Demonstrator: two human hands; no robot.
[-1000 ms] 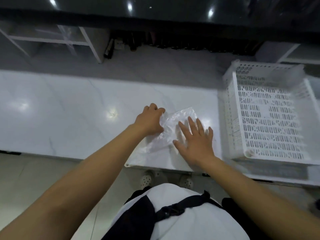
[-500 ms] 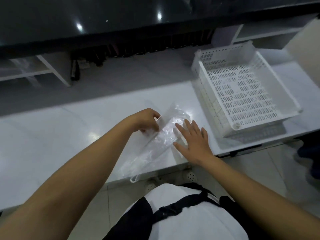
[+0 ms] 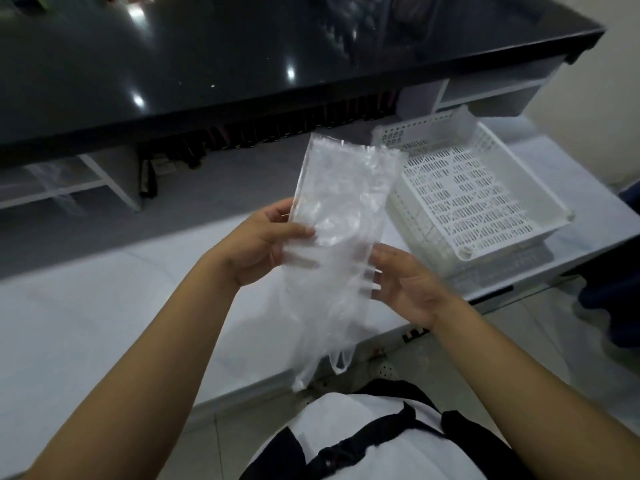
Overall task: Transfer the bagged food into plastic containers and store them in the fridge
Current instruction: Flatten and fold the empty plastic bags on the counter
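Head view: left hand [image 3: 263,244] & right hand [image 3: 403,284] pinch a crumpled clear plastic bag [image 3: 329,244], apparently empty; no containers or fridge seen, white perforated plastic basket [image 3: 485,195] holds nothing.

Looks like a shop or café service counter: a long glossy black countertop [image 3: 242,64] runs above a lower white worktop [image 3: 86,323]. Under the black top sit a row of dark bottles [image 3: 277,133] and white shelving [image 3: 104,178], with a perforated white plastic crate [image 3: 485,202] on the worktop.
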